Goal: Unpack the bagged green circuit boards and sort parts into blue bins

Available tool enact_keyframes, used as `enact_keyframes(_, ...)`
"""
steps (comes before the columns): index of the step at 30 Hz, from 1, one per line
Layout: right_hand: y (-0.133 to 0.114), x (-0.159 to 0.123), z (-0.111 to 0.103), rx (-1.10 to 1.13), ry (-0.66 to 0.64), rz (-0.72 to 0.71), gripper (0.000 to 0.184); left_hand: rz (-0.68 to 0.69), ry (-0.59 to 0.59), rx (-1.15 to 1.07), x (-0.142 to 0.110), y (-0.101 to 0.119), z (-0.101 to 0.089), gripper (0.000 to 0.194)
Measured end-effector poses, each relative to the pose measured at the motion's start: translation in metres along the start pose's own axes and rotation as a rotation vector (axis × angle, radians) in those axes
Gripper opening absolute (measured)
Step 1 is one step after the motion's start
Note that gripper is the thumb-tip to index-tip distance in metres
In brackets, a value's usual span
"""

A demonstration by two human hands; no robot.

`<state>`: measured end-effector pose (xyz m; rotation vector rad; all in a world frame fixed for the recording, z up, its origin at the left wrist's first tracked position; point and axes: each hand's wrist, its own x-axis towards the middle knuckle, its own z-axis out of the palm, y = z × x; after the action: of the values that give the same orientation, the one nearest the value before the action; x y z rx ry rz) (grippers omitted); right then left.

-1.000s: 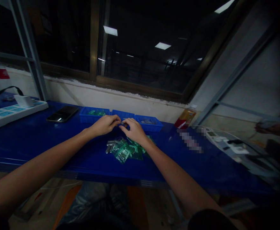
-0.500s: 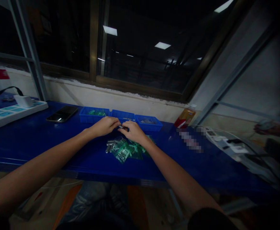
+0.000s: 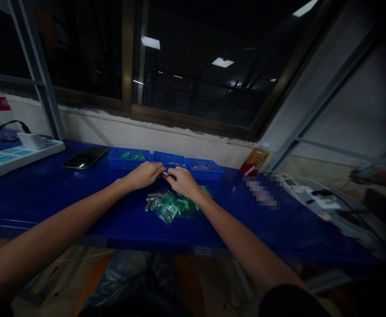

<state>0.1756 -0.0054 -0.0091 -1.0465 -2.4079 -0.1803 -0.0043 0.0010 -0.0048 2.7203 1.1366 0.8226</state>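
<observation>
My left hand and my right hand meet over the blue table, their fingers pinched around a small light-coloured piece. It is too small and too covered by fingers to name. Just below my hands lies a pile of clear plastic packets with green contents. Small silvery cylinders lie at the pile's left edge. Behind my hands stand three blue trays in a row: the left tray holds green pieces, the middle tray is partly hidden, and the right tray holds small greyish pieces.
A phone and a white power strip lie on the left of the table. A drink bottle stands at the right rear, with white electrical gear beyond it. Another person's hand shows at the far right.
Both hands keep nearly the same place and pinch, with only slight finger movement at the small piece. The whole view has shifted slightly.
</observation>
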Motion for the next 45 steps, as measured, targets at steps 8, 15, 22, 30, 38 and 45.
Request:
enact_keyframes(8,-0.007,-0.001,-0.005,-0.048,0.101,-0.015,0.009,-0.046,0.016,0.010,-0.001,0.002,0.000,0.037)
enact_keyframes(15,0.002,0.001,-0.002,0.135,0.110,0.063,0.025,0.052,0.059,-0.097,-0.003,0.001,-0.007,0.025)
enact_keyframes(22,-0.001,-0.001,0.001,0.265,0.150,0.096,0.020,-0.040,0.076,-0.029,-0.001,0.005,-0.009,0.027)
enact_keyframes(30,0.020,0.002,0.004,0.081,0.285,0.135,0.023,-0.109,-0.546,-0.176,-0.010,-0.010,-0.031,0.035)
enact_keyframes(38,0.069,0.000,0.011,-0.077,0.300,0.367,0.018,-0.087,-0.587,-0.123,-0.011,-0.020,-0.028,0.027)
enact_keyframes(45,0.065,-0.001,0.011,-0.087,0.264,0.374,0.019,0.002,-0.555,-0.073,-0.011,-0.025,-0.026,0.029)
